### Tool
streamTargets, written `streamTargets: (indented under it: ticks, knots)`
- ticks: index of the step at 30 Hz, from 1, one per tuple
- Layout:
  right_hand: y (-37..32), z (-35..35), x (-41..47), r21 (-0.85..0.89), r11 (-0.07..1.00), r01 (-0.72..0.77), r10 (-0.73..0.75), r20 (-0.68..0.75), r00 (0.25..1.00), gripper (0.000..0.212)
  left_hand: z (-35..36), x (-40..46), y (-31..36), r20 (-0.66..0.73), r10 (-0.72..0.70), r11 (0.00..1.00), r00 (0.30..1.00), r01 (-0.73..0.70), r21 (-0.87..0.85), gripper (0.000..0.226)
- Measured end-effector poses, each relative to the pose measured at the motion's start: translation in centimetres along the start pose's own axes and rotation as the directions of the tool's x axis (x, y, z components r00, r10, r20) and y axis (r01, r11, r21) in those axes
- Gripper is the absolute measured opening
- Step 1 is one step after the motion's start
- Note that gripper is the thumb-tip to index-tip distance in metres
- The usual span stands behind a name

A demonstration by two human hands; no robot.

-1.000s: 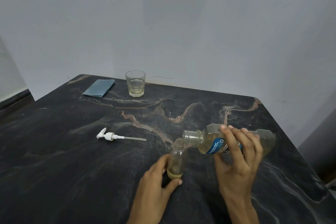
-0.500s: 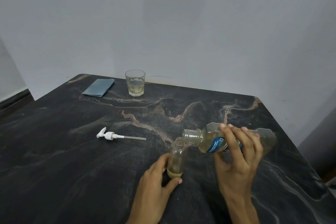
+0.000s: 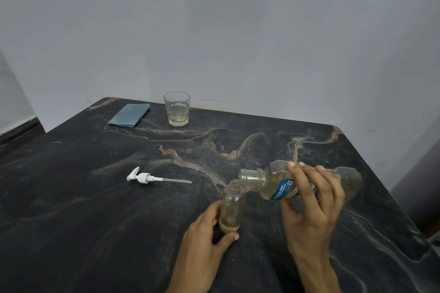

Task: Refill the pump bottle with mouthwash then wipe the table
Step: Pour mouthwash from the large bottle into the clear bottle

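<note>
1. L hand (image 3: 204, 240) grips the small clear pump bottle (image 3: 231, 209) low on its body, thumb near side, fingers curled round the far side; bottle stands upright on the dark marbled table (image 3: 71, 221), close in front of the person, slightly R of centre.
2. R hand (image 3: 309, 202) wraps the mouthwash bottle (image 3: 276, 183) round its mid-body, fingers over the top, thumb beneath. That bottle lies nearly horizontal, long axis running L-R, neck pointing L, base out to the R.
3. Key relation: the big bottle's open mouth sits right over, just touching or nearly touching, the pump bottle's narrow neck. Can't tell if a stream is running; too small to see.
4. Pump bottle holds only a shallow yellowish layer at the bottom, so by my read the refill is early.
5. Next likely needs a bit more tilt from the R hand w/ mouths kept aligned; the narrow neck makes a spill the main risk.
6. Pump head (image 3: 142, 177) w/ dip tube lies flat on the table, well L of the hands, tube pointing R toward them; L hand is nearer to it.
7. Folded blue cloth (image 3: 129, 114) lies at the far L edge, glass (image 3: 177, 109) w/ some pale liquid just R of it; both well apart from the hands.
</note>
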State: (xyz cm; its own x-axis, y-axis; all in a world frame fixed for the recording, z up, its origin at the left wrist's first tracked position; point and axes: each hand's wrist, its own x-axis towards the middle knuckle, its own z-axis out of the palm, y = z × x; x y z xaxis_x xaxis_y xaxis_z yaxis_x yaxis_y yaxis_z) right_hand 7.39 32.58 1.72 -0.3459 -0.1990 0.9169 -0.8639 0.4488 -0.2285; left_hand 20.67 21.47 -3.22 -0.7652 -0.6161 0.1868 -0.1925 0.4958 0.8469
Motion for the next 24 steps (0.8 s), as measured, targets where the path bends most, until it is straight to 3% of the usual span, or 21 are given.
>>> streamTargets:
  ticks: [24]
  knots:
    - [0.08,0.06,-0.08,0.004,1.0,-0.001,0.001,-0.003,1.0,0.085,0.01,0.07,0.08,0.014,-0.034,0.999,0.999,0.034,-0.003,0.057]
